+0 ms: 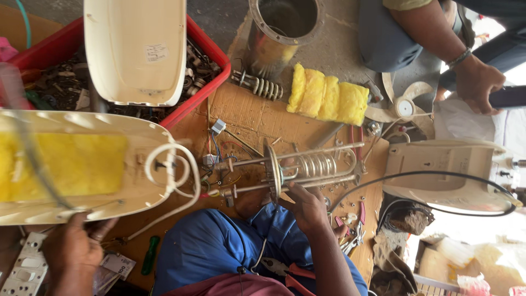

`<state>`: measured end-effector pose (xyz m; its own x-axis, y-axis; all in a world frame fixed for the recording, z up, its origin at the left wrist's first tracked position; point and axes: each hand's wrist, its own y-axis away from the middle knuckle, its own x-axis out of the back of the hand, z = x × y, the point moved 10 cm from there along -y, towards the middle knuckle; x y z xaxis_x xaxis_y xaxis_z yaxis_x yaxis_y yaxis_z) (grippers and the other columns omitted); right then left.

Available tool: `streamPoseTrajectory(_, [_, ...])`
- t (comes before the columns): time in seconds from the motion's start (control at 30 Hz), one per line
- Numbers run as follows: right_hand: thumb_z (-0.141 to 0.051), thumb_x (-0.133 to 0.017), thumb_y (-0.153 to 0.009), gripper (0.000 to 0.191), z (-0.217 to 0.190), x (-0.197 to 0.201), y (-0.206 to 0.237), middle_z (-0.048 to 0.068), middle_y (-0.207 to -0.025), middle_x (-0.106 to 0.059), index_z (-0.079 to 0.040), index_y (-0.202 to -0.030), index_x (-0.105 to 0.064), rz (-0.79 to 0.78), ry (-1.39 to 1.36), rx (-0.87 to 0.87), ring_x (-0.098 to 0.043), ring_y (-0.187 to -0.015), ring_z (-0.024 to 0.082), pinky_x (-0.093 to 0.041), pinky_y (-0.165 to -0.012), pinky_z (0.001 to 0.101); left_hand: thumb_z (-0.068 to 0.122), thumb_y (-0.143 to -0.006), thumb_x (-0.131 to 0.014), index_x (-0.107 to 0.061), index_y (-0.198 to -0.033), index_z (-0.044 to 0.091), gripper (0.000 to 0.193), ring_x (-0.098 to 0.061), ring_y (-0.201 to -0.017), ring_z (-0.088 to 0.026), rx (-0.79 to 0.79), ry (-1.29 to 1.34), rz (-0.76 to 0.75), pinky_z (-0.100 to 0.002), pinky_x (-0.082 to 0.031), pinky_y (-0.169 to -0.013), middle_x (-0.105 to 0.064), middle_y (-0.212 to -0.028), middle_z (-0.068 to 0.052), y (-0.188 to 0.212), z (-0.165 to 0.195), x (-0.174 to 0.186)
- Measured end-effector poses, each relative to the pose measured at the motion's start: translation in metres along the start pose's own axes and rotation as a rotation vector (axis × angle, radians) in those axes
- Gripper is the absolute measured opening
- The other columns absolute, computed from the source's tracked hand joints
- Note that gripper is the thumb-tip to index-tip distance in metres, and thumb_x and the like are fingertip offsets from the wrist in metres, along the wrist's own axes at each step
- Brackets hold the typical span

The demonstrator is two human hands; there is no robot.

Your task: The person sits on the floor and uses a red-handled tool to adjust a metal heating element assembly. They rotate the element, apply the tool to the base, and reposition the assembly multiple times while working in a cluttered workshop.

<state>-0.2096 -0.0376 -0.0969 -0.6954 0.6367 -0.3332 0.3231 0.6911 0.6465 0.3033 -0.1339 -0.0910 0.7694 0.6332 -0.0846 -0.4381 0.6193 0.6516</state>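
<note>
Seen from the head camera, looking down on a sheet of brown cardboard (249,118) taken here as the landmark. At the middle of the cardboard, a metal heating element assembly (298,167) with a round flange, long rods and a coiled part, lying sideways. Right hand (308,209) at the near edge of the cardboard, fingers closed around the lower rod of the assembly just beside the flange, holding it. Left hand (74,246) off the cardboard's left end, fingers curled on the lower edge of a cream casing (139,189), gripping it. Inside this casing, yellow insulation (71,164); at its end toward the cardboard, a looped white cable (175,170). Thin coloured wires (216,148) between casing and assembly. At the far edge of the cardboard, a folded yellow insulation pad (327,98), a steel cylinder (276,30) and a small coil. Beyond the far left corner, a red tray (216,52) with scrap parts, a second cream cover (137,49) resting over it. Past the right end, another cream housing (444,172) with a black cable. Above that, another person's hand (478,82), resting loosely. Near the cardboard's near side, blue trousers (208,249) and pliers with red handles.
</note>
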Motion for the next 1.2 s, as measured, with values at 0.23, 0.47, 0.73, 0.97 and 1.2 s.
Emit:
streamPoseTrajectory(0.23, [-0.012, -0.064, -0.09, 0.037, -0.006, -0.015, 0.004, 0.015, -0.118, -0.066, -0.002, -0.125, -0.056, 0.017, 0.05, 0.013, -0.067, -0.11, 0.032, -0.056, -0.092, 0.0635, -0.006, -0.093, -0.062, -0.048, -0.132, -0.005, 0.041, -0.075, -0.114, -0.038, -0.162, 0.095, 0.049, -0.051, -0.063, -0.081, -0.063, -0.133, -0.02, 0.002, 0.053, -0.028])
streamPoseTrajectory(0.47, [-0.012, -0.073, -0.084, 0.047, -0.016, -0.034, 0.003, 0.021, -0.118, -0.065, 0.003, -0.124, -0.055, 0.087, 0.196, 0.09, -0.07, -0.107, 0.032, -0.063, -0.08, 0.0529, 0.001, -0.097, -0.067, -0.049, -0.131, -0.013, 0.041, -0.077, -0.112, -0.043, -0.064, 0.164, 0.082, -0.052, -0.063, -0.088, -0.065, -0.131, -0.028, -0.014, 0.049, -0.026])
streamPoseTrajectory(0.73, [-0.011, -0.08, -0.077, 0.051, -0.014, -0.053, 0.0, 0.015, -0.114, -0.064, -0.001, -0.121, -0.055, 0.143, 0.229, 0.075, -0.071, -0.101, 0.029, -0.068, -0.071, 0.047, 0.017, -0.102, -0.07, -0.054, -0.139, -0.002, 0.044, -0.065, -0.12, -0.037, -0.023, 0.142, 0.017, -0.047, -0.06, -0.095, -0.06, -0.133, -0.023, -0.017, 0.043, -0.017])
streamPoseTrajectory(0.97, [-0.01, -0.081, -0.078, 0.05, -0.014, -0.06, -0.004, 0.018, -0.113, -0.064, -0.001, -0.12, -0.055, 0.152, 0.247, 0.068, -0.072, -0.097, 0.03, -0.069, -0.067, 0.0431, 0.034, -0.103, -0.075, -0.054, -0.14, -0.002, 0.055, -0.063, -0.117, -0.023, -0.015, 0.171, -0.069, -0.037, -0.062, -0.098, -0.059, -0.126, -0.015, -0.009, 0.036, -0.018])
streamPoseTrajectory(1.2, [-0.007, -0.079, -0.076, 0.048, -0.017, -0.063, -0.004, 0.016, -0.109, -0.067, -0.002, -0.118, -0.057, 0.169, 0.254, 0.105, -0.072, -0.092, 0.028, -0.067, -0.063, 0.0434, 0.042, -0.107, -0.076, -0.051, -0.131, -0.007, 0.06, -0.065, -0.107, -0.023, 0.091, 0.331, -0.089, -0.038, -0.064, -0.094, -0.058, -0.115, -0.014, -0.003, 0.01, -0.014])
